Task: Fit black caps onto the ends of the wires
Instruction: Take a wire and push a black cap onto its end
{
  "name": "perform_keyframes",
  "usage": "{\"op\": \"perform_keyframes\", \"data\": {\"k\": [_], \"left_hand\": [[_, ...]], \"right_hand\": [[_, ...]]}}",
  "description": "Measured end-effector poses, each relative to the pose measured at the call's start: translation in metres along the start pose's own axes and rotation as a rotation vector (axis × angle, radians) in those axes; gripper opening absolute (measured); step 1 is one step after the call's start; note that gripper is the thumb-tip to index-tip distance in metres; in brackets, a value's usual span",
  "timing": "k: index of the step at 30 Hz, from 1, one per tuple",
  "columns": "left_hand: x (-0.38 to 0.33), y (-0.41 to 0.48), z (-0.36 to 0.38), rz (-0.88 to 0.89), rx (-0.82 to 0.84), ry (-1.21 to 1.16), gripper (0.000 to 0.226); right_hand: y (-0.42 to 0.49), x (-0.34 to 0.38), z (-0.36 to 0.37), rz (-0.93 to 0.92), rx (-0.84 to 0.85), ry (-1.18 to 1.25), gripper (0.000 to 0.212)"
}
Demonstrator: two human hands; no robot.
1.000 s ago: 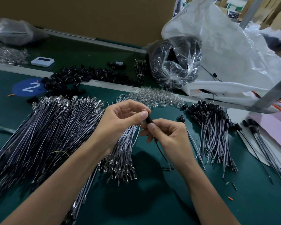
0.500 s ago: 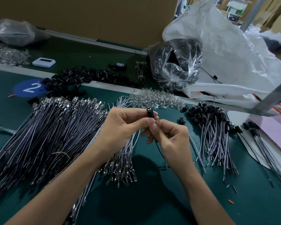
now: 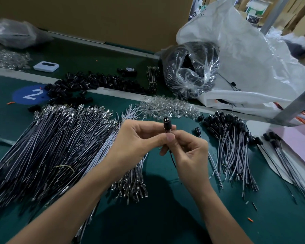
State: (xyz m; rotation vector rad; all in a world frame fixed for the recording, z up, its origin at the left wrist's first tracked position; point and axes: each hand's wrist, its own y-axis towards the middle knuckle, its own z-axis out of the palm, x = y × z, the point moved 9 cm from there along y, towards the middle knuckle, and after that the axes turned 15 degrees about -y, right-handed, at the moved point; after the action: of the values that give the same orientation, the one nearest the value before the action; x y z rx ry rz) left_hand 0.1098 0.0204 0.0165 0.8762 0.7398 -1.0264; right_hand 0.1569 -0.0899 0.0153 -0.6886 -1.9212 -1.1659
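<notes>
The black cap is pinched at its base by the left hand, above the table; the wire below it is pinched by the right hand; the cap is best kept steady while the wire is pushed straight in (2 bright contacts show on top). The clear bag is packed with dark parts; the contents of the white sack are hidden.
</notes>
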Motion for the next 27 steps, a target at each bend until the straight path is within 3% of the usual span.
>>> {"op": "perform_keyframes", "data": {"k": [10,16,27], "left_hand": [[-0.008,0.0,0.002,0.049,0.041,-0.047,0.03],[-0.016,0.0,-0.002,0.135,0.005,-0.035,0.02],[-0.018,-0.001,-0.007,0.16,-0.032,-0.032,0.022]], "right_hand": [[0.0,0.001,0.004,-0.006,0.025,-0.012,0.016],[0.0,0.002,0.008,0.0,0.063,-0.044,0.022],[0.001,0.004,0.013,-0.012,0.126,-0.024,0.026]]}}
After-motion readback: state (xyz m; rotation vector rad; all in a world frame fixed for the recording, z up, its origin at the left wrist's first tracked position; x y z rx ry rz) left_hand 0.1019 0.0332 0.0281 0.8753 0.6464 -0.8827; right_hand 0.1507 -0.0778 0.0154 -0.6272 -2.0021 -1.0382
